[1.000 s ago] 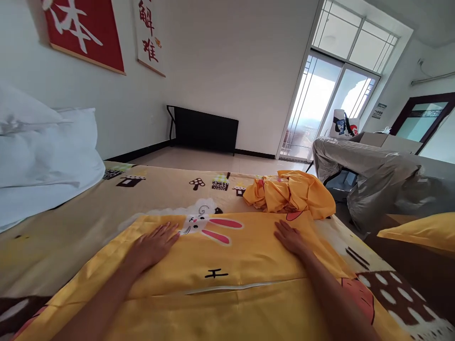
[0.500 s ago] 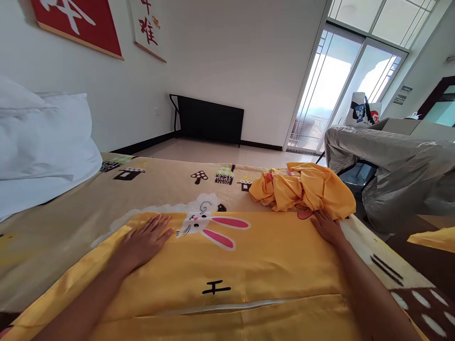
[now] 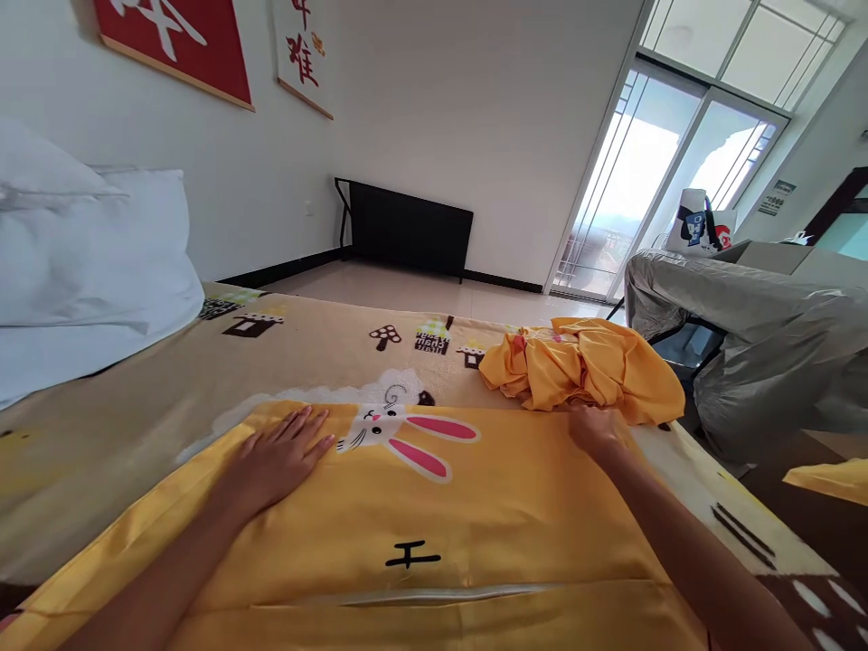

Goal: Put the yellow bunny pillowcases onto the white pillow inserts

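Note:
A yellow fabric cover [image 3: 515, 524] with a printed rabbit [image 3: 390, 429], a black mark and a pale zipper [image 3: 448, 595] lies spread flat on the bed. On its far left part, beside the rabbit's face, my left hand [image 3: 285, 457] rests palm down, fingers stretched out. My right hand [image 3: 597, 429] touches the cover near its far edge on the right. Its fingers are blurred and partly hidden, so their closure is unclear. Just beyond it sits a bunched heap of orange-yellow cloth [image 3: 576, 366].
A patterned beige blanket [image 3: 325, 339] covers the bed beneath. White pillows [image 3: 101, 262] are stacked at the left. A plastic-wrapped piece of furniture [image 3: 759, 307] stands on the right, and a black panel [image 3: 410, 226] leans at the far wall.
My right hand has slid left along the far edge of the cover, and its fingers are no longer spread. My left hand stays in place. The view has shifted slightly.

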The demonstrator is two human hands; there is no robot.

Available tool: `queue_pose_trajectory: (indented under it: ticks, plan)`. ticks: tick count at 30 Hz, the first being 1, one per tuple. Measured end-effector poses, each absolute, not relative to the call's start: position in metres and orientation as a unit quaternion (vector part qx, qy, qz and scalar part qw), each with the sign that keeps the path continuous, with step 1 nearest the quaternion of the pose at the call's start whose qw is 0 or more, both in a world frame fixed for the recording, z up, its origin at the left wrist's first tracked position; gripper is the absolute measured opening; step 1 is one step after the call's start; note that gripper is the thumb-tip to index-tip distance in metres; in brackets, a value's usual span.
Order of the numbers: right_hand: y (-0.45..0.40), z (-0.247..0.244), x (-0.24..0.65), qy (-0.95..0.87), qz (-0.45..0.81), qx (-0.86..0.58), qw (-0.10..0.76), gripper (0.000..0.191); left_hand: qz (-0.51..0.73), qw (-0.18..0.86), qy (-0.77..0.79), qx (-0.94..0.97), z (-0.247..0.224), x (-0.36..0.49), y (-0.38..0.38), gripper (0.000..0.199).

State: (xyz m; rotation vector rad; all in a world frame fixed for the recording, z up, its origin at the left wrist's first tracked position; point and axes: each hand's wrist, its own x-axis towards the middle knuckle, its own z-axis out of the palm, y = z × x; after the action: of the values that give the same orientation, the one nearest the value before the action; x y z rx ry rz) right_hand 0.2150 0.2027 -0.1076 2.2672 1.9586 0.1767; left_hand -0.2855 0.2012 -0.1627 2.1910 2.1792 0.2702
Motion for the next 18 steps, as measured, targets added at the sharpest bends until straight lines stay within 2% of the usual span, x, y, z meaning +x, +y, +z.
queue_pose_trajectory:
  ticks: [2,5,11,15,18]
  plan:
    - [0.2,-0.113,0.182,0.695,0.038,0.717,0.047,0.033,0.082,0.012,0.702,0.707,-0.162,-0.285,0.2,0.069]
    - [0.206,-0.119,0.148,0.729,0.024,0.684,0.003,0.043,0.075,0.006,0.707,0.703,-0.16,-0.283,0.199,0.068]
    - [0.225,-0.11,0.144,0.725,0.003,0.688,-0.038,0.043,0.089,0.008,0.7,0.708,-0.156,-0.283,0.196,0.067]
    - [0.194,-0.108,0.115,0.73,0.005,0.682,-0.037,0.04,0.089,0.001,0.706,0.702,-0.15,-0.278,0.194,0.066]
    - [0.148,-0.115,0.063,0.797,-0.014,0.601,-0.059,0.045,0.09,-0.014,0.711,0.698,-0.143,-0.271,0.188,0.061]
